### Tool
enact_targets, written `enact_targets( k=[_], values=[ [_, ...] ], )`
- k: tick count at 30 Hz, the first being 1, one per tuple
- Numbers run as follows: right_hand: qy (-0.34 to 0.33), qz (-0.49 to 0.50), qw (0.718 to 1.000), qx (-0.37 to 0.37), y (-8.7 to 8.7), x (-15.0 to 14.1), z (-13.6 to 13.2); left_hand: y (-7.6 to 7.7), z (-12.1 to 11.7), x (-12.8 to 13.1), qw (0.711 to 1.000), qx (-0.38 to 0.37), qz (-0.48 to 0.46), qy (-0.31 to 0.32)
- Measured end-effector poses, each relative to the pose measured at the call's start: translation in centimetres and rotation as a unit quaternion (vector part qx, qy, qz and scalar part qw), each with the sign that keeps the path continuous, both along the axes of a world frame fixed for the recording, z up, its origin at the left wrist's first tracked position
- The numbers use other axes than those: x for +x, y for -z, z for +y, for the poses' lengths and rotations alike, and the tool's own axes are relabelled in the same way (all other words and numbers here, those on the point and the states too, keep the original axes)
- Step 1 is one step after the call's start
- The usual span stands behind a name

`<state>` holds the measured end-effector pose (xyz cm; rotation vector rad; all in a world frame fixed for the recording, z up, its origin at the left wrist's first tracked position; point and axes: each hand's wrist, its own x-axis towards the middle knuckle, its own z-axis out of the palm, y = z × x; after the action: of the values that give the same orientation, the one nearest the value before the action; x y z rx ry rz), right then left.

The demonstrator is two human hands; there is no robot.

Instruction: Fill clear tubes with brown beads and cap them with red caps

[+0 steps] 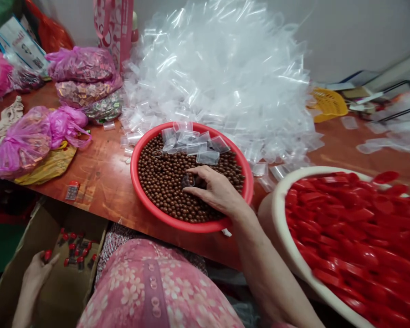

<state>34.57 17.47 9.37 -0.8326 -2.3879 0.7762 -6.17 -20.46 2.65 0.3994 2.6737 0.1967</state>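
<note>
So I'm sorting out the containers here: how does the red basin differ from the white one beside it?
The red basin holds small brown balls and a few clear pouches; the white basin is filled with red caps. The red basin sits whole in view and looks smaller; the white basin runs off the picture's edge. The right hand reaches into the red basin only. Both are round and rest on the wooden table.

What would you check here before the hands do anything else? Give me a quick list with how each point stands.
1. Right hand is in the red basin of brown balls: ok.
2. Small clear pouch at the right fingertips: ok; whether open, cannot tell.
3. Spare clear pouches lie within the basin: ok.
4. Left hand holds a red-capped piece over the cardboard box: ok.
5. Basin sits fully on the table: not ok, its rim overhangs the near edge.
</note>
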Motion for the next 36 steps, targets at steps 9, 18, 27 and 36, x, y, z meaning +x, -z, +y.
enact_targets(
  k=[9,18,27,36],
  values=[
    [0.011,0.049,0.996,-0.079,-2.0,-0.9,-1.0,-6.4,13.8,8.2,0.930,0.329,-0.142,0.082],
    [-0.019,0.019,0.999,-0.040,-2.2,-1.1,-0.8,-9.1,26.5,19.1,0.723,0.488,-0.370,0.320],
    [-0.031,0.042,0.998,-0.045,-1.8,-1.3,-1.0,-7.7,29.8,20.4,0.701,0.458,-0.446,0.316],
    [-0.071,0.072,0.986,-0.133,-3.0,-1.9,-0.9,-7.2,30.3,20.4,0.654,0.449,-0.524,0.311]
  ],
)
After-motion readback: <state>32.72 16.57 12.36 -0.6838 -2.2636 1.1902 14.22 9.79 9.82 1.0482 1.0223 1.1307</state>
